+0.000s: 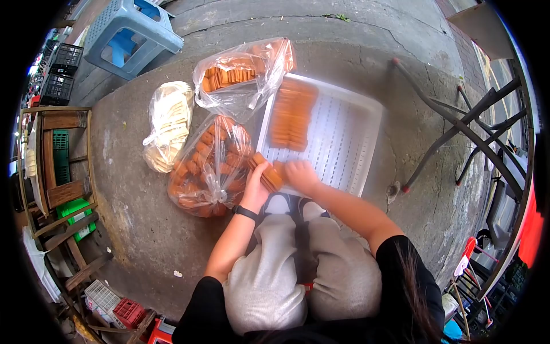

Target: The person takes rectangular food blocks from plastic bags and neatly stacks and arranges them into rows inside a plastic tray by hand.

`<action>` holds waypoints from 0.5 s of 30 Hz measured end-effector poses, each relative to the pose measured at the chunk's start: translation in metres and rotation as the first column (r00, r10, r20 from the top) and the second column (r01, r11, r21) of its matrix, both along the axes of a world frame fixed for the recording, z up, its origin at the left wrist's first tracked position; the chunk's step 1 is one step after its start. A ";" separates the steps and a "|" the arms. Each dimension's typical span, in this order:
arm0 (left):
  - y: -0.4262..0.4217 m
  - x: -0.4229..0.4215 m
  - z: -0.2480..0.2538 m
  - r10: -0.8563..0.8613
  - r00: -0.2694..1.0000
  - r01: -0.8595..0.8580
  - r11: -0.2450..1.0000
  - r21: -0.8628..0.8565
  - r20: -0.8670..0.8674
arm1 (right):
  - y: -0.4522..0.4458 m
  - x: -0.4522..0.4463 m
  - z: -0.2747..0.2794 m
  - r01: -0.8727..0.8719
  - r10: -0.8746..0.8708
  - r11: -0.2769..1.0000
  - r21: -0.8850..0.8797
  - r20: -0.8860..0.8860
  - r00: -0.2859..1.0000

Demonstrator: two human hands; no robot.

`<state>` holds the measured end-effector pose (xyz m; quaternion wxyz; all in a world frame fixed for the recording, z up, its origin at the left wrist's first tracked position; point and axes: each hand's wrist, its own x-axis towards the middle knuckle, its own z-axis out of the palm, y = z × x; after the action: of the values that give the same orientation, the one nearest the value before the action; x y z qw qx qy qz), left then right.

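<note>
My left hand [258, 182] is wrapped round a stack of orange-brown slabs [268, 174] that look like dried tofu, beside the near left corner of the tray. Over the tray's near edge, my right hand [302, 176] has curled fingers, slightly blurred, closed on a piece of the same orange-brown slab [279, 168]. Neat overlapping rows of slabs [291, 114] lie along the left side of the white plastic tray [366, 132]. Left of my left hand sits a knotted clear bag [209, 166] full of these slabs.
Behind it lies another clear bag [243, 69] of slabs, and to the left a bag of pale slices [172, 123]. A blue plastic stool [134, 37] stands at the far left. Metal table legs [452, 120] rise at right; a wooden frame [63, 160] stands at left.
</note>
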<state>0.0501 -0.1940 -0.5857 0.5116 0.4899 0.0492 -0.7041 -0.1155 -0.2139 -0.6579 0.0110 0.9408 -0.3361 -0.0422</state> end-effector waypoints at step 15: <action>0.001 0.001 -0.008 0.021 1.000 -0.020 0.999 0.027 -0.012 | -0.046 0.003 0.039 0.139 -0.134 0.990 0.001 0.277 0.952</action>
<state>0.0507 -0.1934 -0.5942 0.5118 0.4921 0.0668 -0.7010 -0.1124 -0.2600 -0.6188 -0.0300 0.9118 -0.3990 0.0919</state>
